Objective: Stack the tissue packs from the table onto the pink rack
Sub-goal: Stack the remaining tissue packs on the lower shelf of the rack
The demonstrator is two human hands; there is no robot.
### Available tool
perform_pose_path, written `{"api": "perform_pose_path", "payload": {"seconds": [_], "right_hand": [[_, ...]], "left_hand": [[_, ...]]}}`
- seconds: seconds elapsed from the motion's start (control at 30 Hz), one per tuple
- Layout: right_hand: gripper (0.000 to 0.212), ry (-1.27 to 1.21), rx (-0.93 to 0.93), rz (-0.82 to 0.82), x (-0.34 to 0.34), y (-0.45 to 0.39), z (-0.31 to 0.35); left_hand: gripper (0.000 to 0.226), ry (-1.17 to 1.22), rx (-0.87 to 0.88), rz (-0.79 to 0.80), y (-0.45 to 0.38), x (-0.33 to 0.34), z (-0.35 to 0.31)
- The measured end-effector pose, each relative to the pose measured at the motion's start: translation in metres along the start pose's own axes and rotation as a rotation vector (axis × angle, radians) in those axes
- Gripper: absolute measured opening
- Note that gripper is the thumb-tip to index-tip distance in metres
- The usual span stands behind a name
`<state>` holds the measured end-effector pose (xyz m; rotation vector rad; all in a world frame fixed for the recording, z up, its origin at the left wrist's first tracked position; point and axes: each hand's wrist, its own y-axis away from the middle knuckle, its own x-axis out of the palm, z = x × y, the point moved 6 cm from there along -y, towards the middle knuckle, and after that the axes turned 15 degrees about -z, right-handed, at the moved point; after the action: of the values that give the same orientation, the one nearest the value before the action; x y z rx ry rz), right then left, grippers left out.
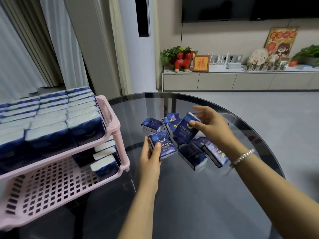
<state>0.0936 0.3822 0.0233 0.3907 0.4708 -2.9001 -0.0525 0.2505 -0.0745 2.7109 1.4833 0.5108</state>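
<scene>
Several dark blue tissue packs (193, 155) lie in a loose pile on the round glass table (189, 195). My left hand (149, 156) grips one blue pack (163, 145) at the pile's near left, thumb on its face. My right hand (209, 123) holds another pack (185, 128) tilted above the pile. The pink rack (113, 125) stands to the left; its top shelf is packed with rows of tissue packs (51, 118), and the lower shelf (51, 185) has a few packs (105, 159) at its far right corner.
The rack's lower shelf is mostly bare grid. Curtains hang behind the rack. A low TV cabinet (241, 80) with ornaments and plants runs along the far wall, under a dark screen. Grey floor lies beyond the table's far edge.
</scene>
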Motion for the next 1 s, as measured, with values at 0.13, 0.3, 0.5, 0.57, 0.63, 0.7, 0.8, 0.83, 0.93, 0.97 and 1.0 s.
{"api": "perform_pose_path", "payload": {"seconds": [0.13,0.3,0.5,0.57,0.63,0.7,0.8,0.83,0.93,0.97,1.0], "right_hand": [[0.022,-0.007,-0.015,0.185,0.019,0.003,0.019],[0.019,0.082,-0.098,0.204,0.046,0.015,0.02],[0.018,0.141,-0.148,0.184,0.063,0.017,0.013],[0.02,0.156,-0.155,0.221,0.066,0.017,0.012],[0.024,0.112,-0.128,0.236,0.067,0.014,0.013],[0.028,0.071,-0.069,0.167,0.064,0.003,0.009],[0.035,0.35,-0.05,0.055,0.059,-0.02,-0.008],[0.036,0.446,-0.047,0.048,0.06,-0.025,-0.015],[0.044,0.619,-0.052,0.064,0.065,-0.032,-0.024],[0.049,0.662,-0.043,0.076,0.066,-0.033,-0.025],[0.055,0.703,-0.038,0.09,0.066,-0.033,-0.025]], "left_hand": [[0.048,0.017,-0.009,0.062,0.003,0.003,-0.003],[0.039,0.061,-0.05,0.081,0.005,0.008,-0.003],[0.043,0.095,-0.076,0.136,0.008,0.01,-0.006],[0.038,0.074,-0.085,0.15,0.008,0.009,-0.005],[0.04,0.07,-0.09,0.127,0.005,0.006,-0.003],[0.043,0.078,-0.096,0.076,0.002,0.003,-0.004],[0.049,0.021,-0.047,-0.044,-0.003,-0.008,-0.003],[0.054,-0.024,-0.013,-0.089,-0.005,-0.012,-0.003],[0.061,-0.048,-0.003,-0.146,-0.011,-0.019,0.0],[0.06,-0.055,-0.003,-0.138,-0.011,-0.019,-0.001],[0.06,-0.063,0.009,-0.115,-0.01,-0.017,-0.004]]}}
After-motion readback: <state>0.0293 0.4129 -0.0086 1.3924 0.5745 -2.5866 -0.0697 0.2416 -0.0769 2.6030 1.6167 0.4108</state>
